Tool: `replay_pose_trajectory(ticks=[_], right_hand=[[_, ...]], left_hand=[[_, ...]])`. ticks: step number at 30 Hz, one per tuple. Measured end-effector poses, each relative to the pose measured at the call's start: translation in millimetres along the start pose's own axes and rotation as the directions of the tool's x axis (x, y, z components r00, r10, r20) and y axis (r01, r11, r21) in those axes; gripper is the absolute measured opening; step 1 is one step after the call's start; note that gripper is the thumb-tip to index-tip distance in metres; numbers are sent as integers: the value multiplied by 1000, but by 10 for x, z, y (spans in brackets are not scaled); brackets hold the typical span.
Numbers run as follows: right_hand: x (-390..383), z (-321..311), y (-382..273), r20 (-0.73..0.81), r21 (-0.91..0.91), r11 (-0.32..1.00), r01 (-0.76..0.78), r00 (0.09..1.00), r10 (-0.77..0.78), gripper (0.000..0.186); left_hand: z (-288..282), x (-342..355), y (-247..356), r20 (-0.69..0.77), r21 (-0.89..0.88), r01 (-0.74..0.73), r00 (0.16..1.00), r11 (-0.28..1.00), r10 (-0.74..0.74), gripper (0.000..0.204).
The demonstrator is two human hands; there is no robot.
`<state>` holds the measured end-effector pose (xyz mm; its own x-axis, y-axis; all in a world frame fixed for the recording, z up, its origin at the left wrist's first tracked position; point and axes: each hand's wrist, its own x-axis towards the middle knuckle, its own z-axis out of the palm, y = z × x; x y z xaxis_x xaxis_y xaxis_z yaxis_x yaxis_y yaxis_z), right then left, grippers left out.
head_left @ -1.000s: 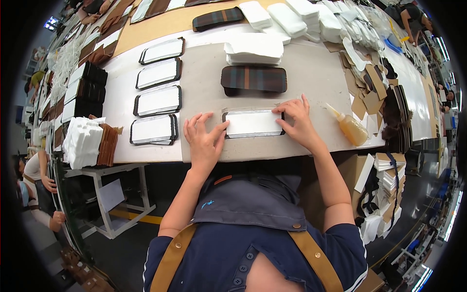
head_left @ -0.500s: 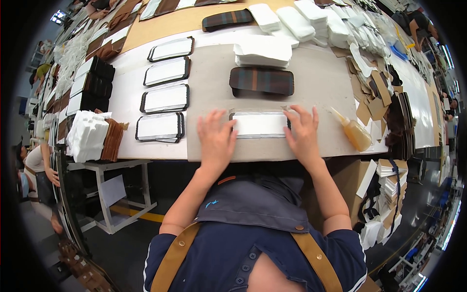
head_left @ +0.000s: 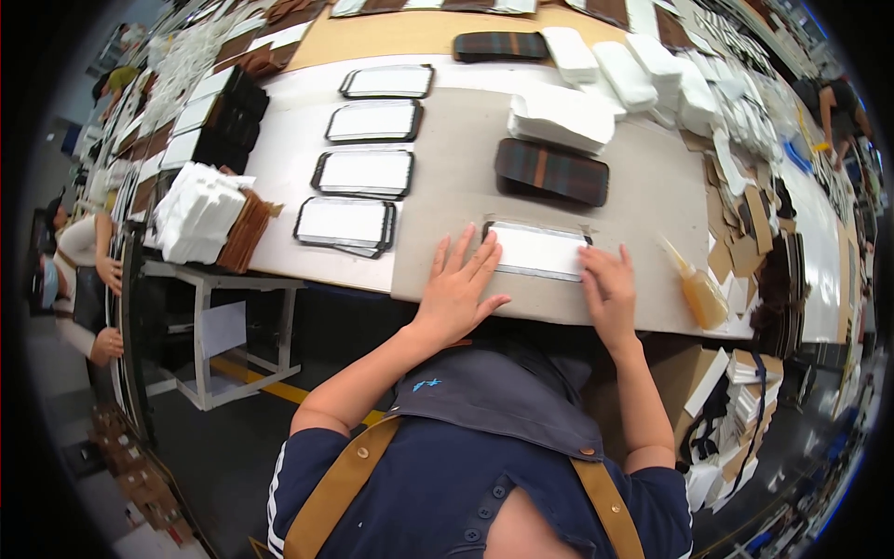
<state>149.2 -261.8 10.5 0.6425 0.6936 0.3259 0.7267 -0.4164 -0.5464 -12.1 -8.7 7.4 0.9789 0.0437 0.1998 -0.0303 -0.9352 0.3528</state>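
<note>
A white rectangular panel with a grey border and dark ends (head_left: 540, 250) lies flat on the grey work mat (head_left: 442, 191) in front of me. My left hand (head_left: 456, 289) rests open, fingers spread, with its fingertips at the panel's left end. My right hand (head_left: 610, 291) is at the right end, its fingers bent and closed at the edge. Just beyond lies a stack of dark plaid rounded pieces (head_left: 551, 173). Behind that is a stack of white padded pieces (head_left: 562, 123). A bottle of amber liquid with a pointed nozzle (head_left: 703, 300) lies right of my right hand.
Several similar panels (head_left: 346, 222) lie in a column on the left. Beyond them stand white foam pieces (head_left: 197, 210), brown pieces (head_left: 244, 228) and black stacks (head_left: 228, 130). Cardboard scraps (head_left: 745, 224) lie on the right. A person's hand (head_left: 109, 272) shows at far left.
The view has turned, shifting the table rightward in the picture. My left hand has flattened at the panel's left end. My right fingers have drawn together at its right end.
</note>
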Motion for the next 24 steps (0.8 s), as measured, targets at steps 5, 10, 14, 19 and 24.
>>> replay_pose_trajectory(ticks=[5,10,14,19,24], right_hand=[[353,91,46,-184,-109,968,-226,962,204,16],[395,128,50,-156,-116,978,-174,976,156,16],[281,44,-181,-377,108,989,104,924,-57,14],[224,113,-90,-301,462,886,-23,936,181,11],[855,38,-265,-278,-222,971,86,949,-148,36]], left_hand=[[105,143,31,-218,-89,84,971,993,-102,55],[140,240,-94,-300,-89,87,947,992,-110,48],[98,326,-202,-449,-311,164,843,936,-296,35],[-135,293,-364,-17,-870,175,924,460,-383,22],[-633,304,-855,-157,-861,206,762,465,-629,11]])
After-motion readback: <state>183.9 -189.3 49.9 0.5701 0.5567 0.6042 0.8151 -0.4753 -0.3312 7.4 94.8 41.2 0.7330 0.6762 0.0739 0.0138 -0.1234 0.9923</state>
